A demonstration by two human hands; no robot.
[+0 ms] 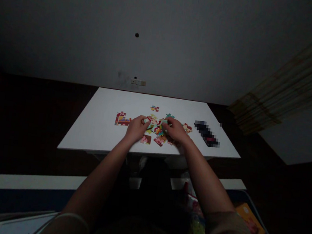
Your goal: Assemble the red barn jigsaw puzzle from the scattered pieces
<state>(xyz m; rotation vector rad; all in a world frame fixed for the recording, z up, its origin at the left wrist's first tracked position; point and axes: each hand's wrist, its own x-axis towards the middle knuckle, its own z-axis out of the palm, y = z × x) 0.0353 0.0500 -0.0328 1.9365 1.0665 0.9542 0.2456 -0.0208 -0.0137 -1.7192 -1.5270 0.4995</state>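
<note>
Two forearms [107, 169] of mine reach over one white table [80, 134]; my left hand [136, 128] and right hand [176, 129], apart, each pinch one puzzle piece [147, 120]; uncounted loose pieces [159, 131], pink, yellow and green, overlap on the tabletop; one joined red patch [122, 120] lies left.

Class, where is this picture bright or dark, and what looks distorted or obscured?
Head view: dim overall, white rectangular tabletop brightest, dark floor nearly black; head view: striped yellowish curtain slants, perhaps wide-angle distortion; head view: pixel blocks obscure a dark elongated object, and small multicoloured puzzle pieces show little fine detail.
</note>
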